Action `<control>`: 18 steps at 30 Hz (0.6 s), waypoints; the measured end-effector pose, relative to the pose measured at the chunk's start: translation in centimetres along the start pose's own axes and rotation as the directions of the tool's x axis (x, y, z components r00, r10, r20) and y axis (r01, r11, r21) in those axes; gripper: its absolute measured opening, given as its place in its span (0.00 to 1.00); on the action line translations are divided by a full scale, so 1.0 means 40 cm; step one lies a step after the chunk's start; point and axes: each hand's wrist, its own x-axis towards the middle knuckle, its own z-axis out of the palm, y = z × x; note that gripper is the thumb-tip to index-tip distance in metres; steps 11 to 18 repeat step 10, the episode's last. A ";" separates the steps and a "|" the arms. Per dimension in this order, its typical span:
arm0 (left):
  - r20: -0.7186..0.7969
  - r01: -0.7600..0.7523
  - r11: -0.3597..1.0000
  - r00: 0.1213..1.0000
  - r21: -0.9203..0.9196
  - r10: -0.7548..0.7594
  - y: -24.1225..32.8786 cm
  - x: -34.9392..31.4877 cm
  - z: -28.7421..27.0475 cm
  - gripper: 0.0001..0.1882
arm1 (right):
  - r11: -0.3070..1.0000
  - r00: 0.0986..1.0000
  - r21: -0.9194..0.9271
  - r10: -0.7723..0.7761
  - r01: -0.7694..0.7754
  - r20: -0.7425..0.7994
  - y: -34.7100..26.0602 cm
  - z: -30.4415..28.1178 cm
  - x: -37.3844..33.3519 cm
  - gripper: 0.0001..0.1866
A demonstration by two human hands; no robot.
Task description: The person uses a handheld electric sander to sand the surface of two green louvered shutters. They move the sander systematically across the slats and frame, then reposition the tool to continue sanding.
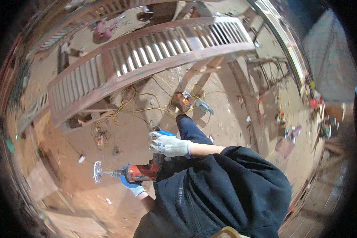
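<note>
A red power drill (pixel 142 172) lies sideways in front of my dark hoodie, its chuck pointing left. A pale round attachment (pixel 97 172) on a thin shaft sits at its front; its shape is blurred, so I cannot tell its kind. My left hand (pixel 131 185), in a white and blue glove, is closed around the drill's front from below, fingers partly hidden. My right hand (pixel 167 144), gloved alike, is closed on the drill's dark handle (pixel 158 158). The attachment touches nothing that I can see.
A long louvered wooden panel (pixel 146 53) rests raised across the far side on wooden supports (pixel 242 79). Loops of yellow cord (pixel 125 105) lie on the dusty floor near my foot (pixel 180 104). A grey-blue tool (pixel 204 106) lies beside it. Scraps and bottles (pixel 281 118) stand at right.
</note>
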 end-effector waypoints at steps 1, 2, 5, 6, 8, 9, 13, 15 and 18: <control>-0.116 0.059 0.998 0.991 -0.014 -0.060 0.009 0.024 -0.017 0.13 | 0.998 0.997 0.014 0.066 -0.065 -0.030 -0.010 -0.015 0.008 0.11; -0.101 0.062 0.998 0.993 -0.016 -0.063 0.016 0.054 -0.025 0.13 | 0.991 0.991 0.041 0.131 -0.131 0.010 -0.026 -0.032 0.007 0.11; 0.205 0.046 0.972 0.979 -0.230 0.002 -0.011 0.170 -0.008 0.15 | 0.955 0.953 -0.067 0.295 -0.290 0.074 -0.065 -0.079 -0.050 0.09; 0.303 0.136 0.916 0.953 -0.378 -0.016 -0.042 0.214 0.013 0.18 | 0.915 0.913 -0.118 0.397 -0.385 0.098 -0.078 -0.077 -0.062 0.06; 0.363 0.160 0.896 0.932 -0.414 0.001 -0.061 0.263 0.065 0.28 | 0.853 0.865 -0.164 0.502 -0.495 0.000 -0.094 -0.104 -0.117 0.05; 0.262 0.090 0.954 0.965 -0.286 -0.013 -0.069 0.283 0.093 0.35 | 0.810 0.814 -0.107 0.581 -0.577 0.007 -0.088 -0.108 -0.135 0.06; 0.344 0.069 0.988 0.939 -0.141 -0.016 -0.070 0.308 0.123 0.37 | 0.767 0.765 -0.090 0.641 -0.636 0.056 -0.100 -0.102 -0.145 0.06; 0.344 0.069 0.988 0.939 -0.141 -0.016 -0.070 0.308 0.123 0.37 | 0.767 0.765 -0.090 0.641 -0.636 0.056 -0.100 -0.102 -0.145 0.06; 0.344 0.069 0.988 0.939 -0.141 -0.016 -0.070 0.308 0.123 0.37 | 0.767 0.765 -0.090 0.641 -0.636 0.056 -0.100 -0.102 -0.145 0.06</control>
